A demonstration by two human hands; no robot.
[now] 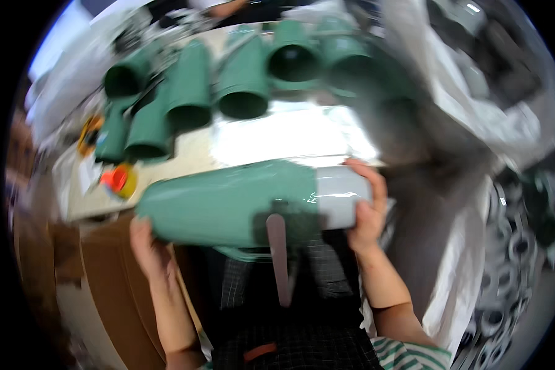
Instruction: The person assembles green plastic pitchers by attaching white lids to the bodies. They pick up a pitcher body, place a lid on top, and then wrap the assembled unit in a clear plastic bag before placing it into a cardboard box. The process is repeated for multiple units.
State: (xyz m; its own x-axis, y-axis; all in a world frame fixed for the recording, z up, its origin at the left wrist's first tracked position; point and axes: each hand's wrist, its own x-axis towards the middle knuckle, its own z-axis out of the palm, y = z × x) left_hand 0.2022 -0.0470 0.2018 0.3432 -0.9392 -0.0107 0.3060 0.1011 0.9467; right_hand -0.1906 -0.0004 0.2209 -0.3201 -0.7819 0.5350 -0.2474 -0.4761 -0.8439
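Observation:
A long, rounded green plastic housing [228, 200] lies sideways across my lap, held up between both hands. Its right end carries a smooth light-grey section [339, 197]. A narrow pinkish-grey strip [278, 259] shows in front of its lower side and hangs downward; whether it is fixed to the housing I cannot tell. My left hand [149, 250] grips the housing's left end from below. Around the grey end my right hand [370, 206] is closed, fingers over the top and thumb at the front.
Several similar green hollow shells [243, 86] stand along the table [197, 151], open ends toward me. A yellow bottle with a red-orange top [126, 182] is at the table's left. Plastic sheeting [453, 80] drapes on the right, near grey ring-shaped parts [493, 317]. Brown cardboard [114, 277] stands lower left.

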